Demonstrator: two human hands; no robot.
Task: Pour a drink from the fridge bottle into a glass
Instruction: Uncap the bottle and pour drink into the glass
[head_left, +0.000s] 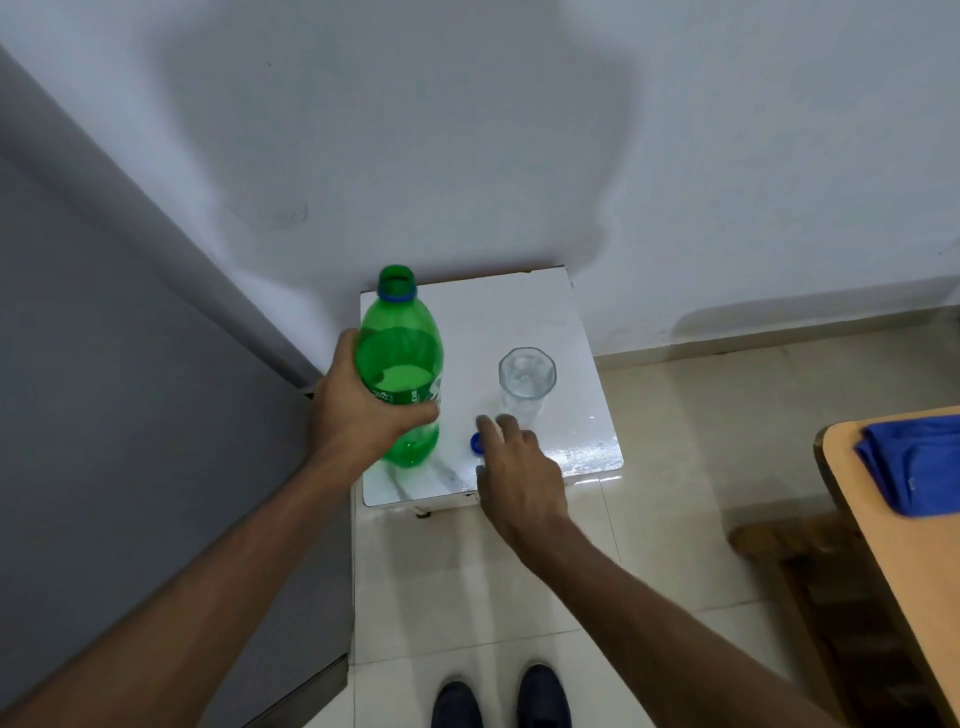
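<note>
The left hand (358, 410) is wrapped in a closed grip; the right hand (519, 478) is extended palm-down, fingers (491, 428) spread.

Dim, flat indoor light with a cool blue-grey cast. Large soft shadow blob on the wall (395, 135), edges diffuse, so the light comes from behind and above the camera. Glossy white table top (524, 317) shows speckled glare along its near right edge, and faint reflections streak its near left part. Floor tiles (675, 431) carry a pale sheen. Right hand (519, 478) has smeared fingertips, motion blur; left hand (358, 410) sharper. Glass (527, 382) low contrast, edges hard to read against the white. Wide-angle bending: wall lines lean outward, forearms stretched toward the bottom corners. Overall soft with compression smear.
</note>
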